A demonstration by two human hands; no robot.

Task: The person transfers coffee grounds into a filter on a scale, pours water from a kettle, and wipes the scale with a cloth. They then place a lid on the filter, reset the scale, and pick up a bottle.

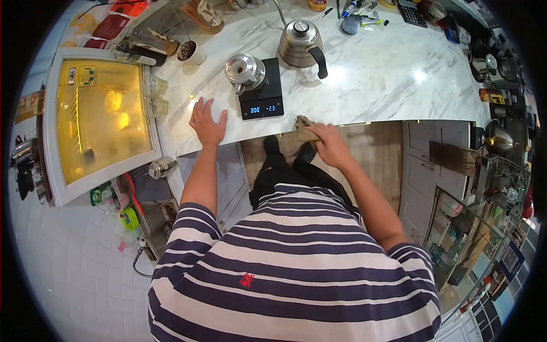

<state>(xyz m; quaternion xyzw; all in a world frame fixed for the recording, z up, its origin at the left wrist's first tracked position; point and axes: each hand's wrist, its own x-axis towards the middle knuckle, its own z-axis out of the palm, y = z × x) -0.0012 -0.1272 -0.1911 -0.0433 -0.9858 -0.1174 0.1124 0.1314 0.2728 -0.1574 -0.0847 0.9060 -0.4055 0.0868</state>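
My left hand [208, 123] lies flat on the marble counter [364, 80], its fingers spread, a little left of a black digital scale [272, 85]. The scale's lit display reads 000 and -2.3. A shiny metal coffee dripper [245, 69] stands at the scale's left edge; what lies beneath it is partly hidden. Near the counter's front edge, my right hand [330, 142] is closed on a brownish cloth [305, 128], which hangs partly over the edge. Behind the scale sits a steel gooseneck kettle [299, 44] with a black handle.
A white cup of dark grounds [191, 52] and several bottles [202, 16] stand at the back left. Left is a yellow-lit glass-door cabinet [102, 117], with drinking glasses [158, 96] beside it. Pens, a round grey item [351, 24] and a calculator [412, 13] lie at the back right.
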